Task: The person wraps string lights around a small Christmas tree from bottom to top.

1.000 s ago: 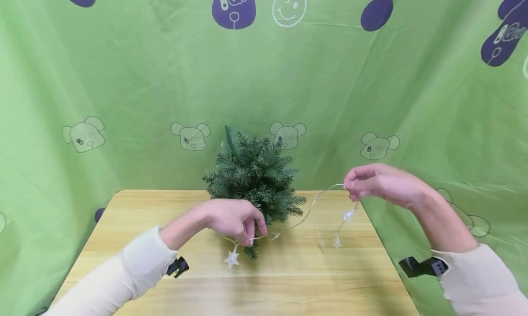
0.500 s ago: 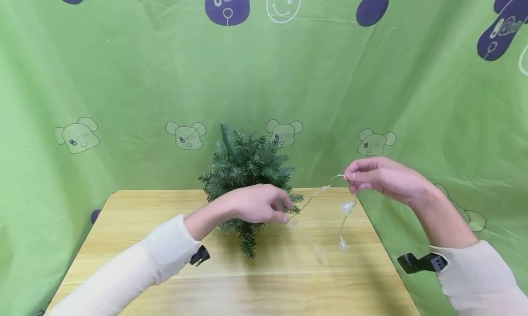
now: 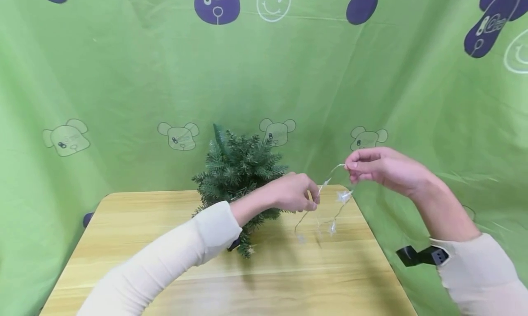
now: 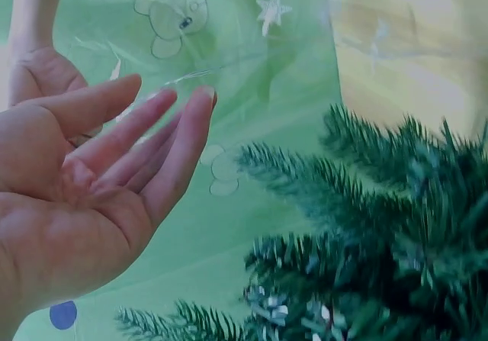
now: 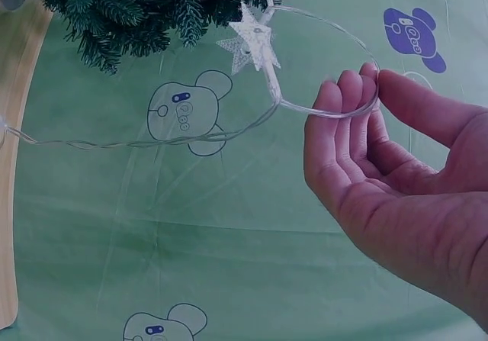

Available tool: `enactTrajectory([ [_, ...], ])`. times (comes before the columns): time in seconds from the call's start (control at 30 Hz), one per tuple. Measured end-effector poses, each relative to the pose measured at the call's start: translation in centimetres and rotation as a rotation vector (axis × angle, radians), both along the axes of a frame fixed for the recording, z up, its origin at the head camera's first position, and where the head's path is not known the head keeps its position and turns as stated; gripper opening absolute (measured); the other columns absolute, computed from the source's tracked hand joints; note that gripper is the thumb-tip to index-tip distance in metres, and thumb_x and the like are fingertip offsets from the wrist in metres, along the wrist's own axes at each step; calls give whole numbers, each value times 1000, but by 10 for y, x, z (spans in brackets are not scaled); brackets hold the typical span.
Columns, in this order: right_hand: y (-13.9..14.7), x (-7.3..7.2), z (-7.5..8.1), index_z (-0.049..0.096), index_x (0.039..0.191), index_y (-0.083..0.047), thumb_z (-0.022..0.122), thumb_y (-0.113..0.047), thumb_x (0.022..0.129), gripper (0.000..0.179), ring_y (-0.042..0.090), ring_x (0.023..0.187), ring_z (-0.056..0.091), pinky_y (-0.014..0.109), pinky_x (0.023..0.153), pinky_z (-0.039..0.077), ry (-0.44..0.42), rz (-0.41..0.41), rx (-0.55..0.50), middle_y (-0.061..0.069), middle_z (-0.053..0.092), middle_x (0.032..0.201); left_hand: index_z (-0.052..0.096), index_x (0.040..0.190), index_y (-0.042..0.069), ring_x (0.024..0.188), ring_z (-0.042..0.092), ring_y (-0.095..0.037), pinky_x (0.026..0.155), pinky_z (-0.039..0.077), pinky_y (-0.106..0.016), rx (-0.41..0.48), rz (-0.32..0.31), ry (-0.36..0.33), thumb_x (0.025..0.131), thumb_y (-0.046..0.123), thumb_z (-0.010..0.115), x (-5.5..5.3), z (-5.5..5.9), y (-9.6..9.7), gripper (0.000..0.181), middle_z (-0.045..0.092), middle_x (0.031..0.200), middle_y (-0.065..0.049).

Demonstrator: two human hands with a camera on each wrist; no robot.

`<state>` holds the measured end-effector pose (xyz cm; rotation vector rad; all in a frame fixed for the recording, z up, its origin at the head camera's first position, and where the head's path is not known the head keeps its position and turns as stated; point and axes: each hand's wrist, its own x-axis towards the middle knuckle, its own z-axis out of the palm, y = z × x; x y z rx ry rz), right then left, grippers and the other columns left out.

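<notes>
A clear-wired string of star-shaped fairy lights (image 3: 343, 196) hangs in loops over the right part of the table. My right hand (image 3: 385, 169) pinches the wire between thumb and fingertips; in the right wrist view a loop runs from this hand (image 5: 427, 158) towards two overlapping stars (image 5: 252, 40). Reaching across, my left hand (image 3: 293, 194) is right at the wire. Its fingers are extended and the thumb stands apart from them in the left wrist view, with wire passing near the fingertips (image 4: 200, 104). A small artificial Christmas tree (image 3: 231, 169) stands behind my left forearm, partly hidden by it.
The light wooden table (image 3: 165, 261) has its back edge against a green curtain (image 3: 123, 77) with printed bear heads. A black device (image 3: 422, 255) is strapped at the right cuff. Tree branches (image 4: 305, 173) reach close to the left hand.
My left hand has moved right and up from the tree's front, along the wire towards my right hand. The right hand has risen slightly, still pinching. The whole view has shifted a little.
</notes>
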<state>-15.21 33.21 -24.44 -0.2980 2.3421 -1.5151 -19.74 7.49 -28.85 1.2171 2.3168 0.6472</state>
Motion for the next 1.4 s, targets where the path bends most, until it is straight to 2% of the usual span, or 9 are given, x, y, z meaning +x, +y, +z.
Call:
enactTrajectory([
  [0.17, 3, -2, -1, 64, 111, -3, 54, -9, 103, 14, 19, 94, 66, 28, 94, 53, 14, 0, -18, 1, 64, 103, 74, 90, 15, 70, 70, -11, 61, 57, -19, -22, -75, -99, 98, 17, 67, 6, -1, -2, 11, 74, 80, 2],
  [0.37, 4, -1, -5, 63, 112, -2, 54, -11, 103, 16, 20, 96, 66, 27, 96, 52, -12, 5, 13, 2, 65, 105, 71, 84, 12, 72, 70, -10, 64, 59, -20, -71, -133, -234, 98, 15, 66, 16, -3, -9, 15, 73, 78, 1],
  [0.5, 0, 0, -6, 62, 111, -2, 56, -15, 102, 17, 25, 98, 65, 33, 99, 49, -49, 27, 74, 5, 65, 103, 70, 84, 10, 72, 71, -11, 64, 59, -21, -81, -130, -272, 98, 13, 66, 21, -8, -14, 15, 74, 78, 0],
  [0.73, -9, 3, -10, 62, 107, -2, 59, -23, 101, 22, 34, 98, 63, 45, 100, 40, -98, 138, 187, 11, 65, 97, 70, 82, 10, 69, 70, -10, 62, 59, -22, -115, -71, -264, 96, 12, 68, 28, -28, -26, 14, 73, 75, 2],
  [0.93, -12, 3, -16, 61, 102, 0, 58, -18, 101, 18, 33, 94, 63, 47, 96, 43, -119, 252, 183, 12, 63, 96, 70, 83, 6, 70, 73, -17, 64, 61, -27, -94, -96, -428, 95, 9, 67, 29, -34, -34, 13, 76, 77, -6],
  [1.03, -11, 3, -15, 61, 104, 0, 58, -19, 101, 19, 34, 94, 63, 46, 96, 43, -116, 241, 180, 12, 64, 97, 70, 87, 3, 74, 75, -21, 67, 62, -28, -60, -141, -510, 96, 9, 67, 29, -22, -35, 11, 76, 78, -8],
  [1.17, -8, 3, -13, 62, 108, 0, 58, -20, 101, 22, 32, 94, 63, 44, 97, 47, -97, 161, 149, 11, 64, 96, 70, 93, 2, 81, 75, -24, 73, 62, -29, 8, -190, -573, 98, 10, 64, 27, 11, -36, 10, 76, 84, -9],
  [1.3, -4, 4, -12, 61, 109, 1, 57, -20, 102, 22, 28, 91, 64, 40, 99, 49, -82, 113, 126, 10, 65, 94, 69, 97, 3, 84, 75, -23, 79, 63, -31, 103, -199, -568, 99, 10, 61, 22, 45, -37, 11, 76, 88, -9],
  [1.4, -3, 4, -12, 61, 111, 2, 58, -21, 102, 24, 30, 92, 63, 42, 101, 48, -88, 111, 130, 13, 64, 95, 68, 101, 3, 84, 75, -24, 82, 63, -34, 175, -151, -550, 100, 10, 61, 15, 61, -36, 11, 76, 90, -11],
])
